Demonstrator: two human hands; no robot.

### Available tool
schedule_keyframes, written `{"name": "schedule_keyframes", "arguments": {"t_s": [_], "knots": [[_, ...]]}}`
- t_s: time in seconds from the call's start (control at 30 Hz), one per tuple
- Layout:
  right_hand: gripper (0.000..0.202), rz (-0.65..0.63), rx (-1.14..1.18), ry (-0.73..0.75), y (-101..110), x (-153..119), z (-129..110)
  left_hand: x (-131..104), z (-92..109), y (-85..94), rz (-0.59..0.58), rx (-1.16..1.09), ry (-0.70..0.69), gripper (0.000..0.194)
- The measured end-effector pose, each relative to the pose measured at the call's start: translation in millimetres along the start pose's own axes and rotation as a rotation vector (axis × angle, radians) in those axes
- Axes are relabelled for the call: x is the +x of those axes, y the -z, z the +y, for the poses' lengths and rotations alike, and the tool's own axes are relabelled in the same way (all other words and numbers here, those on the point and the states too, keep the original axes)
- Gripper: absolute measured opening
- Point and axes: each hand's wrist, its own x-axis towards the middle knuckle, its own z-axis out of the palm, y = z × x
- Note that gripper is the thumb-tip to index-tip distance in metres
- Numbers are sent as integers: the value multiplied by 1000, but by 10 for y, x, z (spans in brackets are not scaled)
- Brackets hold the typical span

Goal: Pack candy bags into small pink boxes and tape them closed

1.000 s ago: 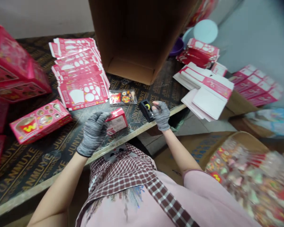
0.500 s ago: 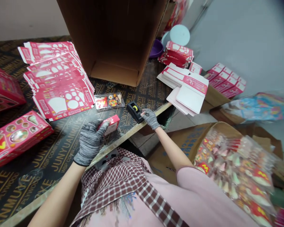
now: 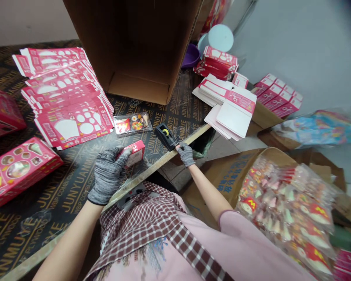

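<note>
My left hand, in a grey knit glove with bare fingertips, is closed around a small pink and white box at the table's front edge. A black tape dispenser with a yellow core stands just right of that box. Beside its front end my right hand, gloved alike, pinches the end of a strip of clear tape that runs from the dispenser. Behind the box lies a clear pack of small toy food pieces.
Flattened pink boxes are fanned out at the left, near a filled pink box. A large open carton stands behind. White and pink cards overhang the right edge. Below, a carton holds bagged pieces.
My right hand has drawn slightly down and away from the dispenser's front end. The left hand still holds the box. The whole view has shifted a little.
</note>
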Motion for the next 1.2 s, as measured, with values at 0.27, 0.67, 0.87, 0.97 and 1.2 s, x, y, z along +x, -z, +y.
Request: {"name": "schedule_keyframes", "arguments": {"t_s": [0.27,0.67,0.87,0.97,1.2], "knots": [[12,38,-10,-57,22,-54,-114,25,70,-13,5,3,46,36],[41,39,214,-49,182,-371,-950,42,118,9,-43,13,88,42],[54,-1018,890,-225,-14,-739,-1967,-14,43,5,58,-45,12,35],[52,-1129,970,-342,-178,-750,-2091,-22,24,-1,80,-91,11,33],[23,-1127,1043,-478,-324,-674,-1956,26,68,83,-42,-7,-14,34]]}}
